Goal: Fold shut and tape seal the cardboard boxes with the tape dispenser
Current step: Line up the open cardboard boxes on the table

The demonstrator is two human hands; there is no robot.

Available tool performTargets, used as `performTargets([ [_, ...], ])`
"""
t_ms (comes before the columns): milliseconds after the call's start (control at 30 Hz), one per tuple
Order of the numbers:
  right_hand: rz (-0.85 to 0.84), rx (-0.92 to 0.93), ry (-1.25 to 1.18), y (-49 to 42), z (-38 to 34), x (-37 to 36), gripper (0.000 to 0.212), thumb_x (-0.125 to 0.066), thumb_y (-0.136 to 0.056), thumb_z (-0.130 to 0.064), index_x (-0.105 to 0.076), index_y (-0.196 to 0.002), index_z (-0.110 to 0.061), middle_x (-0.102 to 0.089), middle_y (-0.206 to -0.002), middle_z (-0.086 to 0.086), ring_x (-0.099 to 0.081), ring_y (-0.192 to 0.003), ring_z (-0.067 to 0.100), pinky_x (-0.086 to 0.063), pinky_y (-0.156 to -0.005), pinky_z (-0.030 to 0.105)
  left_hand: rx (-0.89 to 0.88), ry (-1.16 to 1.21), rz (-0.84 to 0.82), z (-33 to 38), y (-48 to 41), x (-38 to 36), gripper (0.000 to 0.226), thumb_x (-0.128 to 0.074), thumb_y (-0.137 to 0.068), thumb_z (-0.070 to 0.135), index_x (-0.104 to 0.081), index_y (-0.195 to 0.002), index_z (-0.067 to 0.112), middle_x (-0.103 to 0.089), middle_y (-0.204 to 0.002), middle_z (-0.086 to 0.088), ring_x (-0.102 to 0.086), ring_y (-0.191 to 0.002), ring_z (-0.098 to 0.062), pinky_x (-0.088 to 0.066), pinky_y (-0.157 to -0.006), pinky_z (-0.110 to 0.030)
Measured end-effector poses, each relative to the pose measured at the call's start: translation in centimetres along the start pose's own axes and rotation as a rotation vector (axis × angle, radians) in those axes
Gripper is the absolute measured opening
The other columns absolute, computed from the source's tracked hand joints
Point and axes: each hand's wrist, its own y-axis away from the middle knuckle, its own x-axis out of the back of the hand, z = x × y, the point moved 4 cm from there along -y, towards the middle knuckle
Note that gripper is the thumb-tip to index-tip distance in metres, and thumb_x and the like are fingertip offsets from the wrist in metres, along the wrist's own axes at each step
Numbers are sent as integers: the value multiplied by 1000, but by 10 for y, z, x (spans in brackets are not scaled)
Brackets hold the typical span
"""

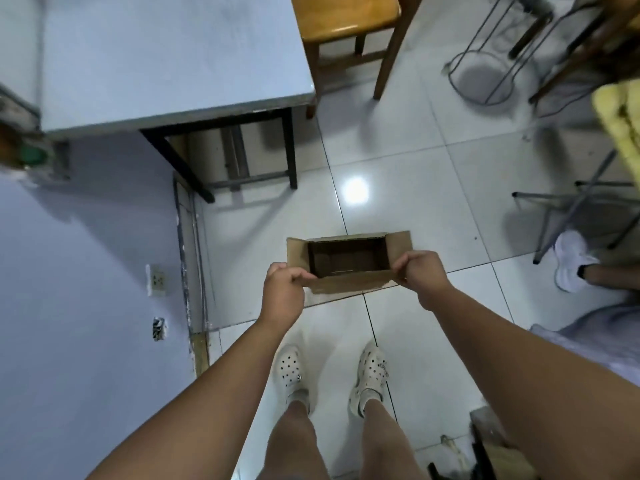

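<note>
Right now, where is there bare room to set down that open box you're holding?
The grey tabletop, ahead left, looks bare where visible. So do the floor tiles between the table legs and the cardboard box held by the left hand and right hand. The right is crowded: wire stool, metal chair legs, someone's white shoe.

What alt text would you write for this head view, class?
The left hand and right hand hold an open cardboard box by its near corners above a white tiled floor. A grey table and wooden chair stand beyond.
</note>
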Motion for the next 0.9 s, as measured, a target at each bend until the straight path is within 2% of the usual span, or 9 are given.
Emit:
performTargets([
  [133, 41, -5, -76, 35, -38, 7, 47, -29, -90, 10, -65, -66, -9, -59, -82, 10, -56, -74, 23, -53, -61, 29, -67, 35, -29, 53, 19, 43, 38, -39, -85, -20, -73, -91, -3, -43, -105, -12, -44, -97, -18, -31, -73, 1],
  [233, 40, 20, -107, 59, -67, 9, 29, -48, -94, -4, -69, -77, -15, -61, -85, 7, -56, -79, 20, -53, -73, 31, -101, 54, -33, 90, 23, 69, 36, -38, -90, -11, -72, -86, 0, -42, -106, -10, -42, -93, -15, -29, -64, 4],
  [400, -11, 85, -172, 80, -115, 12, 5, -65, -88, -14, -69, -85, -14, -61, -83, 7, -55, -75, 17, -47, -66, 24, -117, 72, 25, 143, 20, 97, 32, -46, -90, 5, -62, -62, 4, -49, -102, -10, -44, -81, -4, -27, -65, -11],
  [500, -82, 103, -181, 77, -137, 15, 22, -64, -87, -11, -65, -108, -19, -60, -92, 5, -54, -76, 14, -46, -64, 22, -153, 57, 94, 172, 11, 102, 45, -53, -90, 15, -39, -48, 13, -48, -92, -13, -44, -80, 0, -26, -68, -16],
  [600, -134, 144, -192, 63, -164, 25, 44, -55, -87, 0, -57, -124, -24, -59, -98, 9, -50, -71, 17, -40, -61, 26, -170, -12, 132, 206, -7, 99, 42, -58, -90, 17, -46, -50, 16, -51, -92, -14, -52, -86, -10, -27, -74, -12],
  [700, -148, 180, -188, 35, -193, 44, 60, -43, -83, 7, -52, -132, -26, -54, -85, 5, -40, -59, 16, -32, -52, 24, -178, -71, 90, 248, -25, 90, 13, -58, -91, 12, -70, -94, 16, -47, -114, -11, -47, -86, -6, -24, -77, -2],
  [767, -151, 208, -159, 11, -217, 62, 67, -40, -82, 9, -48, -136, -29, -51, -80, 2, -36, -55, 15, -30, -46, 22, -186, -89, 76, 278, -44, 79, 36, -56, -91, 10, -58, -127, 14, -41, -129, -10, -51, -101, -13, -27, -87, -6],
  [833, -161, 246, -149, -10, -241, 77, 69, -40, -82, 11, -47, -137, -30, -54, -88, 4, -41, -57, 16, -34, -46, 21, -176, -115, 62, 303, -59, 69, 49, -54, -91, 5, -48, -139, 14, -42, -137, -9, -51, -116, -19, -33, -93, -13],
  [900, -188, 288, -135, -40, -271, 99, 68, -42, -83, 12, -48, -137, -29, -58, -111, 7, -54, -72, 19, -44, -59, 26, -154, -126, 46, 335, -78, 52, 53, -50, -90, 2, -44, -141, 14, -49, -137, -9, -50, -120, -23, -38, -94, -20],
])
